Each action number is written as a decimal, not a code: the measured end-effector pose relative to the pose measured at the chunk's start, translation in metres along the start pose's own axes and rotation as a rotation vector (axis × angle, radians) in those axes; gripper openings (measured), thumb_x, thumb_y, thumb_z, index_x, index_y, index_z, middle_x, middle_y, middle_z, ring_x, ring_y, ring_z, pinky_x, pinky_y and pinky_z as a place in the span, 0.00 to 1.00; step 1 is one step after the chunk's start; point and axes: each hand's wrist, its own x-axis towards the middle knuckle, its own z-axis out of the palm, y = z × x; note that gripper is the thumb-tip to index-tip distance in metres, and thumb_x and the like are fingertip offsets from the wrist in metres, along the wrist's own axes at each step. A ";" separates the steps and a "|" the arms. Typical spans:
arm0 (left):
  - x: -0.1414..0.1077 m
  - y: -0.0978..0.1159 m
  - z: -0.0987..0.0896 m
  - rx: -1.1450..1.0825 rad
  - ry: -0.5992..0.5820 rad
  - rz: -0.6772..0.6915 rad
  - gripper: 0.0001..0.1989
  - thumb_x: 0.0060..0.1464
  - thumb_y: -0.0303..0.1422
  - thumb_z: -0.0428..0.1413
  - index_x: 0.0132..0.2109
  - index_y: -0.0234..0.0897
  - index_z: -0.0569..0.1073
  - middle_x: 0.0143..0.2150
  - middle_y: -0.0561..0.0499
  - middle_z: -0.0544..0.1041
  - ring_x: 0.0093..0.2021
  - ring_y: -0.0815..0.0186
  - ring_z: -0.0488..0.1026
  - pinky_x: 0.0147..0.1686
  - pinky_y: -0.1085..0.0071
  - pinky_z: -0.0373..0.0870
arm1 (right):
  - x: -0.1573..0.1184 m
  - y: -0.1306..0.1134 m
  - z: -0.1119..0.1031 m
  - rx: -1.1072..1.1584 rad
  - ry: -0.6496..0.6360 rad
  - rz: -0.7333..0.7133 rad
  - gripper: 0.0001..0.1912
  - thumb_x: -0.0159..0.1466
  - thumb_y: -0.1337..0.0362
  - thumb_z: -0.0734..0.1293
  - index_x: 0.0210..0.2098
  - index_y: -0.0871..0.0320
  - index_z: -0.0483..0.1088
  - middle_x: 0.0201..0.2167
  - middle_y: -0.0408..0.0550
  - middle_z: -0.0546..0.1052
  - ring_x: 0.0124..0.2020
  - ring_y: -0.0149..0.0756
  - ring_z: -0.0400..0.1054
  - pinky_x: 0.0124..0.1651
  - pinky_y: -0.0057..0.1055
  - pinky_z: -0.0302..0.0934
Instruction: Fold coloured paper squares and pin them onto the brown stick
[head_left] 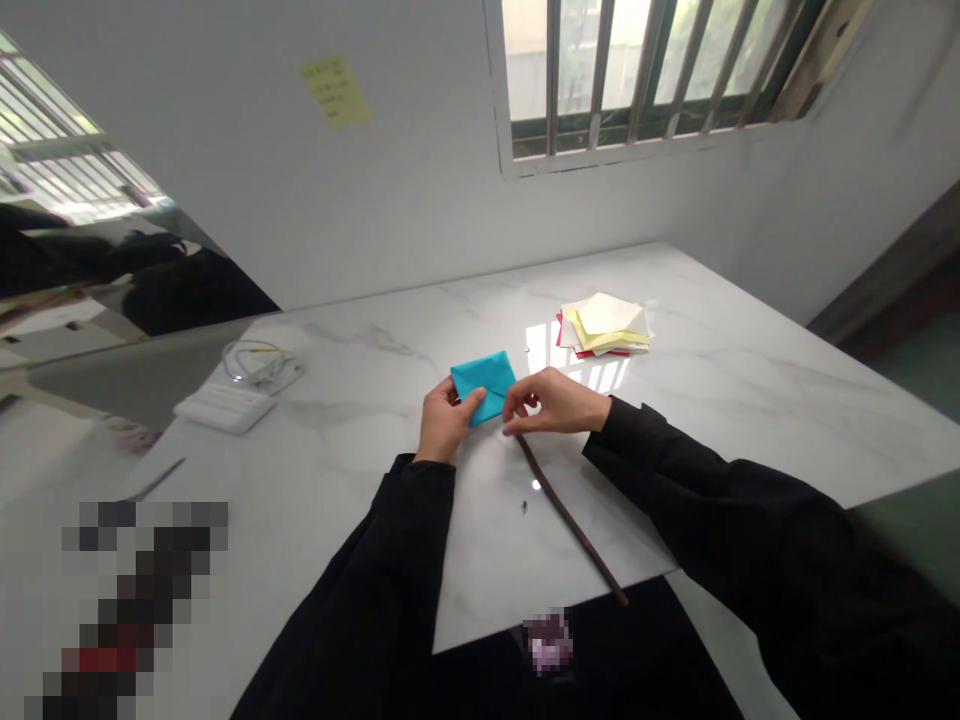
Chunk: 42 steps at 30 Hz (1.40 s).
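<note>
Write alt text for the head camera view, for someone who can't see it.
Two hands, the left hand and the right hand, hold a folded blue paper above a white marble table. A thin brown stick lies beside the right hand. Farther back are a stack of colored papers and a white box.

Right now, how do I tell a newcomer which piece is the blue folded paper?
On the white marble table below the barred window, look between the left hand and right hand. The left hand holds a folded turquoise paper square. It is the only blue item there, unlike the cream, yellow and red paper pile beyond it.
</note>
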 end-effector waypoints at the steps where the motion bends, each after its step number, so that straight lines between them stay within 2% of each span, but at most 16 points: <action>1: 0.000 0.000 -0.001 -0.003 0.018 0.003 0.23 0.39 0.39 0.73 0.42 0.32 0.80 0.37 0.46 0.83 0.37 0.59 0.77 0.42 0.64 0.74 | -0.002 -0.007 0.000 0.020 -0.123 -0.038 0.09 0.59 0.56 0.78 0.34 0.55 0.81 0.26 0.39 0.76 0.28 0.29 0.66 0.35 0.28 0.59; 3: 0.001 0.000 -0.001 -0.007 0.036 0.005 0.23 0.40 0.39 0.72 0.42 0.32 0.80 0.38 0.45 0.83 0.38 0.58 0.77 0.43 0.63 0.74 | -0.007 -0.021 0.003 0.045 -0.322 -0.116 0.12 0.56 0.56 0.81 0.35 0.55 0.82 0.26 0.39 0.77 0.28 0.29 0.68 0.34 0.27 0.60; 7: 0.000 0.001 -0.002 0.015 0.027 0.010 0.21 0.41 0.38 0.72 0.42 0.33 0.81 0.39 0.45 0.83 0.39 0.57 0.78 0.45 0.62 0.74 | -0.013 -0.036 0.017 -0.025 -0.517 -0.161 0.15 0.54 0.61 0.82 0.40 0.54 0.83 0.30 0.39 0.79 0.28 0.28 0.71 0.34 0.27 0.60; 10: 0.001 0.000 -0.002 0.030 0.032 0.023 0.21 0.41 0.39 0.71 0.42 0.33 0.81 0.39 0.44 0.83 0.39 0.57 0.78 0.44 0.62 0.75 | -0.013 -0.033 0.026 -0.053 -0.560 -0.139 0.13 0.56 0.63 0.81 0.41 0.55 0.83 0.30 0.41 0.82 0.31 0.31 0.74 0.36 0.27 0.62; 13: 0.002 0.000 -0.002 0.034 0.037 0.031 0.21 0.41 0.39 0.72 0.42 0.33 0.80 0.39 0.44 0.83 0.39 0.56 0.78 0.43 0.62 0.74 | -0.011 -0.028 0.034 -0.048 -0.530 -0.133 0.07 0.58 0.66 0.79 0.37 0.55 0.83 0.29 0.41 0.82 0.31 0.31 0.75 0.37 0.27 0.62; 18: 0.005 0.001 -0.007 -0.091 0.062 -0.019 0.23 0.40 0.39 0.72 0.44 0.35 0.78 0.39 0.47 0.82 0.39 0.60 0.77 0.43 0.65 0.73 | -0.008 -0.025 0.043 -0.111 -0.375 -0.212 0.05 0.59 0.70 0.78 0.31 0.54 0.83 0.26 0.41 0.80 0.31 0.33 0.71 0.38 0.29 0.62; 21: 0.011 0.005 -0.013 -0.259 0.112 -0.131 0.24 0.41 0.37 0.70 0.47 0.40 0.75 0.37 0.54 0.80 0.34 0.66 0.75 0.36 0.70 0.72 | -0.004 -0.021 0.036 -0.102 -0.241 -0.218 0.04 0.62 0.68 0.77 0.32 0.53 0.83 0.28 0.42 0.80 0.33 0.33 0.70 0.41 0.30 0.62; 23: 0.015 0.007 -0.018 -0.352 0.166 -0.183 0.23 0.43 0.35 0.69 0.47 0.42 0.74 0.36 0.55 0.78 0.32 0.68 0.73 0.33 0.73 0.71 | 0.000 -0.012 0.025 -0.085 -0.110 -0.147 0.02 0.64 0.67 0.76 0.34 0.54 0.83 0.30 0.43 0.81 0.33 0.32 0.71 0.42 0.30 0.62; 26: 0.019 0.011 -0.023 -0.458 0.236 -0.218 0.18 0.47 0.37 0.68 0.45 0.42 0.73 0.38 0.53 0.78 0.33 0.68 0.74 0.33 0.73 0.72 | 0.003 0.012 0.008 -0.090 0.151 0.028 0.02 0.64 0.65 0.75 0.34 0.55 0.83 0.31 0.44 0.82 0.32 0.33 0.70 0.39 0.29 0.61; 28: 0.019 0.012 -0.023 -0.486 0.230 -0.217 0.19 0.49 0.40 0.68 0.46 0.42 0.73 0.40 0.51 0.79 0.35 0.68 0.74 0.34 0.73 0.73 | 0.004 0.032 0.001 -0.083 0.270 0.139 0.04 0.64 0.62 0.75 0.34 0.55 0.83 0.30 0.44 0.82 0.30 0.33 0.69 0.38 0.30 0.61; 30: 0.016 0.014 -0.021 -0.486 0.185 -0.202 0.24 0.48 0.39 0.70 0.50 0.43 0.72 0.42 0.51 0.79 0.36 0.68 0.75 0.34 0.73 0.73 | 0.005 0.051 -0.003 -0.093 0.358 0.232 0.05 0.62 0.61 0.75 0.34 0.56 0.83 0.28 0.45 0.82 0.30 0.34 0.70 0.38 0.31 0.60; 33: 0.012 0.015 -0.017 -0.475 0.134 -0.203 0.36 0.42 0.30 0.72 0.58 0.46 0.68 0.43 0.53 0.79 0.35 0.69 0.76 0.34 0.75 0.73 | 0.008 0.072 -0.002 -0.042 0.425 0.311 0.09 0.64 0.60 0.74 0.35 0.59 0.83 0.29 0.47 0.82 0.31 0.35 0.72 0.37 0.31 0.60; 35: 0.011 0.015 -0.014 -0.458 0.132 -0.218 0.41 0.40 0.26 0.71 0.61 0.45 0.67 0.41 0.54 0.78 0.34 0.69 0.76 0.32 0.75 0.73 | 0.013 0.079 0.001 -0.066 0.481 0.329 0.10 0.65 0.59 0.73 0.35 0.59 0.83 0.30 0.48 0.83 0.32 0.36 0.72 0.37 0.31 0.59; 39: 0.011 0.014 -0.011 -0.400 0.166 -0.242 0.37 0.43 0.25 0.67 0.62 0.40 0.70 0.37 0.53 0.77 0.29 0.70 0.73 0.28 0.75 0.71 | 0.028 0.085 0.008 -0.184 0.588 0.383 0.07 0.65 0.61 0.73 0.36 0.58 0.83 0.32 0.47 0.83 0.32 0.35 0.72 0.39 0.31 0.61; 42: 0.012 0.013 -0.010 -0.361 0.201 -0.236 0.31 0.46 0.28 0.65 0.60 0.38 0.74 0.36 0.52 0.76 0.27 0.71 0.70 0.26 0.76 0.68 | 0.041 0.086 0.012 -0.267 0.593 0.371 0.06 0.65 0.64 0.73 0.37 0.57 0.83 0.33 0.47 0.83 0.33 0.35 0.72 0.40 0.30 0.61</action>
